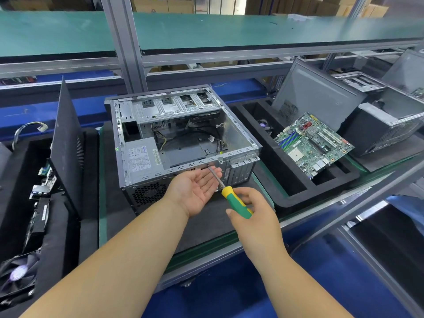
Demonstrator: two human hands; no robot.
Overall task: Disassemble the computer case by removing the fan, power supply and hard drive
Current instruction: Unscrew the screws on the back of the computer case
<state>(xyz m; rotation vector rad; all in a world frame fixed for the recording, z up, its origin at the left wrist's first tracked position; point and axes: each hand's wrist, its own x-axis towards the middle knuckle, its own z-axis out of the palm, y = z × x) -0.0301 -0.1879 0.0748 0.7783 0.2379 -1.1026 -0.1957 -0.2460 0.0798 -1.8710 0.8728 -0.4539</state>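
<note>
The computer case [183, 143] is laid open on the mat. The screwdriver [231, 196] is gripped by the right hand [254, 216], tip at a back screw. The left hand [195, 191] is cupped below, fingers apart, likely to catch it.

The computer case [183, 143] is bare, dull grey sheet metal; the screwdriver [236, 204] handle looks like glossy plastic; the tray [282, 196] seems matt black foam.
</note>
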